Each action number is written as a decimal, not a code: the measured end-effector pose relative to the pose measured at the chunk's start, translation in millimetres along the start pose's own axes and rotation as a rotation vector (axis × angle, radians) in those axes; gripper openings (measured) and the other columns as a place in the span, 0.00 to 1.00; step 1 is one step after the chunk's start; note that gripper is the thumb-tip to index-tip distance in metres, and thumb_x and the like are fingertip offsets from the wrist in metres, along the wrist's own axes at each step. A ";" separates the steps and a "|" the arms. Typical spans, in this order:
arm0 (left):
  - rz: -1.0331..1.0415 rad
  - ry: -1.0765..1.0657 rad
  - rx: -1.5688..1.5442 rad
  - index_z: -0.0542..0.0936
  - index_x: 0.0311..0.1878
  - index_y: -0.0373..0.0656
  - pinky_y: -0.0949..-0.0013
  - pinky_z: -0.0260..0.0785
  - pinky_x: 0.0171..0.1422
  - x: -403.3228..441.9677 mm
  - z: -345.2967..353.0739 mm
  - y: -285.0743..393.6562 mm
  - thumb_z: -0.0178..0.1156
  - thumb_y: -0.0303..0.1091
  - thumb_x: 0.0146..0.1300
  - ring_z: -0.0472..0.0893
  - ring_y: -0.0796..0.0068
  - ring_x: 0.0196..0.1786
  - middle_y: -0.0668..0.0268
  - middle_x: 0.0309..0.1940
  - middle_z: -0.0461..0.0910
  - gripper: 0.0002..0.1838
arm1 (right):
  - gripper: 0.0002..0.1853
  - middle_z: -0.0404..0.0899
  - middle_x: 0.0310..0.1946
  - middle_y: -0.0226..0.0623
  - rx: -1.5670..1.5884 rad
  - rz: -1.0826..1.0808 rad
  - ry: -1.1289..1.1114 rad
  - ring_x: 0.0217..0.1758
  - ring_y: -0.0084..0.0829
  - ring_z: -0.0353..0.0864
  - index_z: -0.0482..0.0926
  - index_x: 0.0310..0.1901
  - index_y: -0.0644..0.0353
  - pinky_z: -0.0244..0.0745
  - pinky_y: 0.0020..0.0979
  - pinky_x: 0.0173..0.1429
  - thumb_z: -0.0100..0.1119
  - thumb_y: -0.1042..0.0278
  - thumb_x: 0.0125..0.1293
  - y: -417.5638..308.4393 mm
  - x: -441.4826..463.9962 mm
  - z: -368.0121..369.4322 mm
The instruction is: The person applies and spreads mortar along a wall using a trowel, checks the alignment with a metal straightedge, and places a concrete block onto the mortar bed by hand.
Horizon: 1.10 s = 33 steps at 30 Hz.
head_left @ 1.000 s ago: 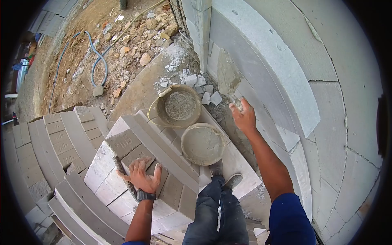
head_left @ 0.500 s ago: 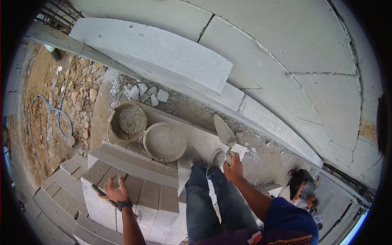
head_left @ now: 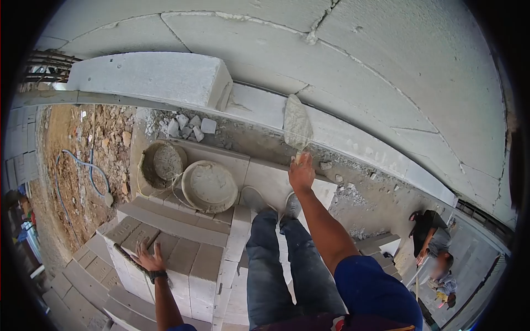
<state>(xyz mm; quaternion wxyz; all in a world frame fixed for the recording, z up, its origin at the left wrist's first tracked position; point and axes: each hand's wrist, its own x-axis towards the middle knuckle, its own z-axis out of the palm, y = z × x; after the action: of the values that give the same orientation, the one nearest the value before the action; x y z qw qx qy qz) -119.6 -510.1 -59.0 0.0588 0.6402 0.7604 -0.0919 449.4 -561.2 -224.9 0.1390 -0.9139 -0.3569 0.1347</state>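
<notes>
— In the head view, where is the trowel with the flat blade coated in pale grey mortar (head_left: 298, 122)?
— In the right hand (head_left: 302, 174), its fingers curled round the handle. The blade overlaps the row of white rectangular blocks (head_left: 342, 138) along the wall; I can't tell whether they touch.
— And the left hand (head_left: 148, 256)?
— Fingers spread, on the stack of grey-topped, white-sided blocks (head_left: 179, 255). A thin dark strip (head_left: 128, 255) runs along the edge beside it; whether the hand grips that, I can't tell.
— What holds mortar?
— The round dark bucket (head_left: 144, 171) and, just beside it, the round shallow tub with a pale rim (head_left: 234, 193), both between the stack and the wall.
— And the big white block with a squared end (head_left: 146, 80)?
— On the row, left of the blade.
</notes>
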 end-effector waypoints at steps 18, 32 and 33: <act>-0.132 -0.025 0.059 0.84 0.54 0.55 0.36 0.39 0.81 -24.8 -9.8 42.4 0.65 0.59 0.64 0.66 0.61 0.76 0.70 0.64 0.80 0.23 | 0.15 0.75 0.24 0.34 0.710 0.021 -0.214 0.22 0.25 0.75 0.74 0.43 0.62 0.70 0.30 0.27 0.54 0.56 0.77 2.0 -43.7 -46.2; -0.154 -0.052 0.069 0.86 0.50 0.54 0.34 0.38 0.81 -24.1 -13.7 48.8 0.61 0.63 0.65 0.70 0.63 0.74 0.67 0.58 0.84 0.24 | 0.31 0.71 0.17 0.33 0.874 0.357 -0.653 0.14 0.27 0.72 0.74 0.34 0.60 0.70 0.32 0.19 0.44 0.36 0.78 -4.0 -45.2 -101.3; -0.153 -0.034 0.076 0.86 0.50 0.54 0.34 0.38 0.81 -22.8 -10.4 44.7 0.61 0.63 0.65 0.70 0.64 0.74 0.67 0.58 0.84 0.24 | 0.31 0.71 0.17 0.32 0.889 0.384 -0.677 0.14 0.27 0.72 0.74 0.34 0.59 0.70 0.32 0.19 0.44 0.35 0.78 1.0 -58.1 -111.8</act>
<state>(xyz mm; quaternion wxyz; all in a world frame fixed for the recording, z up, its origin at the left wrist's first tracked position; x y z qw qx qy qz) -71.3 -522.6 -46.9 0.0400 0.5804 0.8019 -0.1356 447.4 -619.6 -113.3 0.3599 -0.7224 -0.1189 0.5783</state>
